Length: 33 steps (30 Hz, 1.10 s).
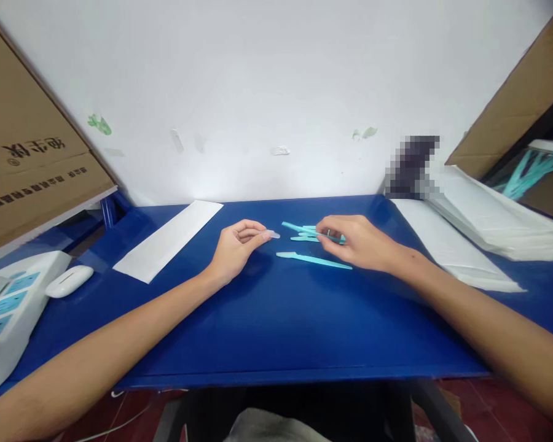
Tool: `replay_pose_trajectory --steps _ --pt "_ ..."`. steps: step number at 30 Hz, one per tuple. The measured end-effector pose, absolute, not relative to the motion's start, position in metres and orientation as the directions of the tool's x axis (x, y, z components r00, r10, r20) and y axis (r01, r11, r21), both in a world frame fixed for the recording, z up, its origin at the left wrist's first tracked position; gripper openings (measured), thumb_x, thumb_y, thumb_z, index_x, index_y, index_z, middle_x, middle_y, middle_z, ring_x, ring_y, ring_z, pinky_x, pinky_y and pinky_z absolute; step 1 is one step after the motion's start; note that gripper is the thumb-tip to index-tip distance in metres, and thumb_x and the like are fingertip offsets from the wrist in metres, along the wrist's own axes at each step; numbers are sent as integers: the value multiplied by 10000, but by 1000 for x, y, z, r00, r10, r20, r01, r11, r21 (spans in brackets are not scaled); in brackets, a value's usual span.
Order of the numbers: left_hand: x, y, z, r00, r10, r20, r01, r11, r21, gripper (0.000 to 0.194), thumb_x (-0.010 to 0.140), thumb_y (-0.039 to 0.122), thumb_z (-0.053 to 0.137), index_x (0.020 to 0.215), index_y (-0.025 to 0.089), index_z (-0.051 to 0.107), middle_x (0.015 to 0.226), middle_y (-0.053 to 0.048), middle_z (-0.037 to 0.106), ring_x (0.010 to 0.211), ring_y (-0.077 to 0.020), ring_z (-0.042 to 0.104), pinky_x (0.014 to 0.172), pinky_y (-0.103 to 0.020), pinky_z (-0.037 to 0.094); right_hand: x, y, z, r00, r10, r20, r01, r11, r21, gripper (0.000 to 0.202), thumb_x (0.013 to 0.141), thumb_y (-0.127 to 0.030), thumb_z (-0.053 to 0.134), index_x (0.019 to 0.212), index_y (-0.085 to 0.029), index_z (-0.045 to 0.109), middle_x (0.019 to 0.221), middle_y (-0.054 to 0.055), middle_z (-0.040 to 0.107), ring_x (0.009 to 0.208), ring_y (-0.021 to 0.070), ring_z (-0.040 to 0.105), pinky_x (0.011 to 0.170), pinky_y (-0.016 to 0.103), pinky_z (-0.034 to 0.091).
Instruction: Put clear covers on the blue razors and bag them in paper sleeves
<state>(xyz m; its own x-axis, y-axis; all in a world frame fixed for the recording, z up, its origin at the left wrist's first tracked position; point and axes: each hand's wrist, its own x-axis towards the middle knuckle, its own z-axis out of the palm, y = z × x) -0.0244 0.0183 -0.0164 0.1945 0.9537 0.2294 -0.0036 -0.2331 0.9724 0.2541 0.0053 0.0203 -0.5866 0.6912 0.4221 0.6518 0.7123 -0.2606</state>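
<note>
Between the thumb and fingertips of my left hand [239,248] is a small translucent cap [273,234]. My right hand [352,241] grips a turquoise eyebrow razor [295,228] by its handle, its narrow head pointing left toward the cap; the two are apart. Under and behind my right hand lie several more turquoise razors [299,238], partly hidden by the fingers. Nearer to me, another turquoise razor [317,260] with a pale head rests flat on the blue table [276,325].
White sleeve [170,239] at left; stacked white sleeves [493,215] at right. A power strip [18,307] and white oval case [69,281] sit far left. A cardboard box [37,123] stands left; a container of turquoise razors [534,166] is far right. A white wall [276,92] rises behind.
</note>
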Motion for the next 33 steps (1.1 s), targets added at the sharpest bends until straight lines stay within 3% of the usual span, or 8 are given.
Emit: replay_pose_trajectory --steps 4,13,15,18,20,23,28,33 --pt "-26 21 -21 204 950 238 -2 -243 970 303 772 379 855 912 167 690 985 -89 797 995 -236 747 914 -338 557 255 7 17 -623 681 385 641 727 -249 256 1006 -280 437 1066 -178 663 964 79 738 759 183 657 704 305 473" --pt "-23 16 -19 286 897 338 115 -383 917 246 814 380 814 864 168 700 975 -89 798 936 -245 760 884 -374 586 246 -1 16 -648 655 389 639 745 -192 268 1015 -263 444 1073 -158 684 972 94 738 772 191 665 702 301 462" --pt "-23 13 -20 384 803 455 257 -566 783 172 872 344 758 894 177 725 965 -76 797 945 -246 755 900 -393 573 241 -5 14 -677 628 383 619 768 -165 268 1016 -254 439 1055 -164 689 925 80 727 756 185 651 695 298 449" --pt "-25 10 -20 615 537 577 405 -843 353 148 951 296 663 1027 200 745 1057 -68 788 1140 -278 695 1008 -452 502 237 -8 12 -720 622 307 620 776 -118 253 1011 -243 450 1000 -189 696 879 49 715 728 176 628 669 296 422" --pt "-29 13 -18 692 433 577 464 -880 104 226 977 312 626 1140 188 720 1207 -97 745 1268 -307 613 1042 -478 467 238 -7 13 -722 643 257 650 757 -65 249 1012 -252 460 970 -203 701 891 41 724 758 184 634 666 300 407" --pt "-39 22 -12 714 442 542 586 -802 -117 301 996 322 585 1210 145 700 1367 -166 640 1324 -357 533 1030 -512 455 245 -1 17 -694 682 230 707 706 42 314 1038 -292 424 941 -198 708 912 60 729 802 202 634 673 310 395" --pt "-56 35 -5 738 517 434 659 -691 -296 304 1019 301 520 1122 156 766 1340 -195 617 1223 -389 536 952 -548 448 262 11 18 -592 786 180 806 573 150 255 997 -295 496 1002 -199 732 975 84 718 853 231 647 619 311 363" --pt "-53 30 -3 792 501 350 598 -752 -278 333 1051 286 462 1106 190 776 1223 -146 659 1115 -317 560 883 -463 441 272 19 14 -551 832 61 834 549 46 231 992 -286 510 1049 -213 721 1032 69 710 826 201 660 623 299 388"
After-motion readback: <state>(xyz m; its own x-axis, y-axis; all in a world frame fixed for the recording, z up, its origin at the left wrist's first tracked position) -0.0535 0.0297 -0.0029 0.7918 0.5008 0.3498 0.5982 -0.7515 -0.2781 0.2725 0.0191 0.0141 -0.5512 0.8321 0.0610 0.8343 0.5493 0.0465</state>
